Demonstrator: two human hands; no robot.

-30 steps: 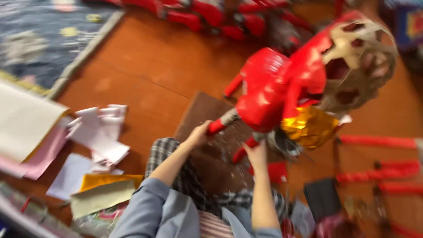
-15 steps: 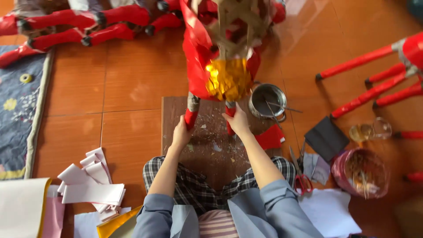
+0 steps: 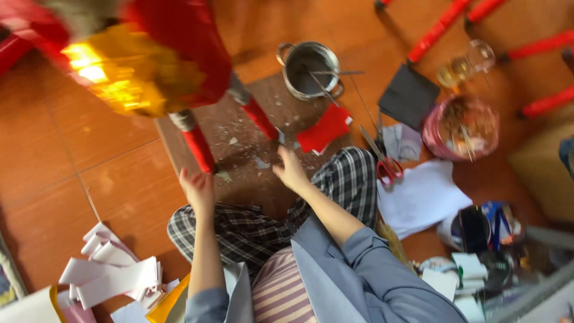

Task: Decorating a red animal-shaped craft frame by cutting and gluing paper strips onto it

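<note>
Hands are meeting the two red-wrapped legs of a big red and gold paper figure point(image 3: 143, 66), which is filling the frame from ten to twelve o'clock, blurred by motion. Left hand point(image 3: 199, 190) is sitting just below centre at about seven o'clock, fingers curled up around the foot of the left leg point(image 3: 197, 146); whether the grip is closing fully is hard to tell through the blur. Right hand point(image 3: 291, 170) is lying near centre, fingers loosely bent, touching or just beside the lower end of the right leg point(image 3: 258, 116); I cannot tell if it is truly grasping. Both legs are standing tilted on a brown board point(image 3: 239, 173) speckled with pale scraps, which is resting on the orange tiled floor point(image 3: 107, 167).

At one o'clock a metal pot point(image 3: 310, 69) is sitting at the board's far edge with thin sticks lying across it. A red paper piece point(image 3: 324, 128) is lying just right of the right leg. Red-handled scissors point(image 3: 382, 158) are resting at three o'clock, beside a white sheet point(image 3: 421, 194). A dark square sheet point(image 3: 409, 96) and a pink tub point(image 3: 460, 128) are lying toward two o'clock, with a glass jar point(image 3: 466, 66) above them. White paper strips point(image 3: 113, 272) are piling up at eight o'clock. Checked trousers point(image 3: 251, 224) and grey sleeves are showing at six o'clock.
</note>
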